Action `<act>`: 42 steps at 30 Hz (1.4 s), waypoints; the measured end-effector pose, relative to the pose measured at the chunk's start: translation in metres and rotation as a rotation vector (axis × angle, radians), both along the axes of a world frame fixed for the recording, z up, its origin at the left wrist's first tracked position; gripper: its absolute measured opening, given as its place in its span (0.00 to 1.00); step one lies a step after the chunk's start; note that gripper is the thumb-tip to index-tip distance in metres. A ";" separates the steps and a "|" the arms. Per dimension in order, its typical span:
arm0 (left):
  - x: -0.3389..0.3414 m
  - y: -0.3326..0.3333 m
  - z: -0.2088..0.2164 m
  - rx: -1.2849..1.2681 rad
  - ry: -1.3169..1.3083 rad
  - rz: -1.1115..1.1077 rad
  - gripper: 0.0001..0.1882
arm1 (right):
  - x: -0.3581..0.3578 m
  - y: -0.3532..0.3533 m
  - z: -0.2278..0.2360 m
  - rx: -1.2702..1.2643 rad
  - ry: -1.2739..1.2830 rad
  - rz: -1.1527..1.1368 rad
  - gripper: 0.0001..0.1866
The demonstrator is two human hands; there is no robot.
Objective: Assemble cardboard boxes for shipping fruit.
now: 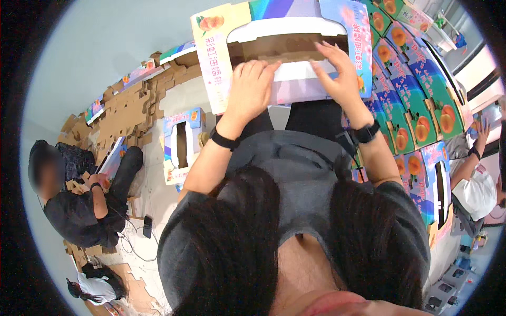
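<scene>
A printed cardboard fruit carton (213, 58) with a wide window cut in it stands before me, in yellow, purple and light blue with peach pictures. White folded flaps (296, 70) edge the window, and the brown inside shows through. My left hand (250, 87) rests on the carton's near left part, fingers bent over the window's edge and thumb by the near flap. At the right of the window, my right hand (340, 76) has its fingers stretched over the opening. Its thumb stands apart, beside the near flap's right end.
Stacked green and purple peach cartons (416, 100) fill the right. Another windowed carton (182, 145) lies on the floor at left, near flattened brown cardboard (126, 110). A seated person (79, 216) handles a carton at left; another person (477, 184) is at far right.
</scene>
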State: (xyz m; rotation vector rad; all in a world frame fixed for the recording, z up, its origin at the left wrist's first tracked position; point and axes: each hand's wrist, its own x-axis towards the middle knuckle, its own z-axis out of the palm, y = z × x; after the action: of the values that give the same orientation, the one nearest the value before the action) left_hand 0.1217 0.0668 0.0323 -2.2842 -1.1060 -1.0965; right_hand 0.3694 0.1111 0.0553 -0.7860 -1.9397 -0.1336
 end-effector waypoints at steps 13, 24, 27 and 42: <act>0.015 -0.034 -0.022 0.094 0.001 0.065 0.25 | -0.058 -0.042 0.075 -1.153 1.622 1.006 0.37; 0.001 -0.129 -0.010 0.594 -0.511 -0.100 0.14 | -0.059 0.007 0.138 -0.885 1.520 1.044 0.34; -0.049 -0.096 0.028 1.109 -0.430 -0.018 0.18 | -0.058 0.012 0.160 -0.958 1.549 0.970 0.30; -0.100 -0.131 0.008 0.639 -0.540 0.115 0.18 | 0.255 -0.237 0.224 -0.673 0.752 -0.461 0.32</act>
State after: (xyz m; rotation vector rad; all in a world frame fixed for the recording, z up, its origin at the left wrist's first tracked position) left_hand 0.0216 -0.0643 0.0405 -1.4517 -0.8637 -1.7675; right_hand 0.6243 -0.1257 0.2795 -1.4659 -1.0447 0.5023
